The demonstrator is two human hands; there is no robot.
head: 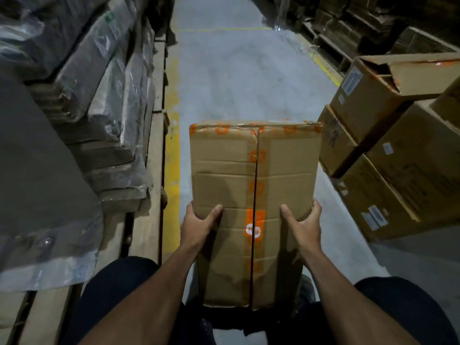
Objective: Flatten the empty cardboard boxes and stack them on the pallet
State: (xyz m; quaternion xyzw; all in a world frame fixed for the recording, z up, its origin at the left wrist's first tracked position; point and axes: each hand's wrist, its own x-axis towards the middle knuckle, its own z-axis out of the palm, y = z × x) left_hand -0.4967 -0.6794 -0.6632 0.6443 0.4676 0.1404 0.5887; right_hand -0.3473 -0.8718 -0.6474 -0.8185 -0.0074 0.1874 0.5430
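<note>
Brown cardboard box with orange tape [251, 195], still unflattened, gripped at its sides by left hand [199, 226] and right hand [302, 226]; wooden pallet [146, 195] left, stacking pending.

A person holds a cardboard box [251, 195] out in front, long side running toward twelve o'clock, its top flaps meeting along a dark centre seam with orange tape [254, 226]. The left hand [199, 226] grips the box's left edge, thumb on top; the right hand [305, 226] grips the right edge likewise. At nine o'clock, plastic-wrapped flattened cardboard [104, 120] lies on a wooden pallet [146, 220]. At three o'clock stand stacked boxes [398, 158], the top one open. A yellow floor line [171, 170] runs alongside the pallet.
</note>
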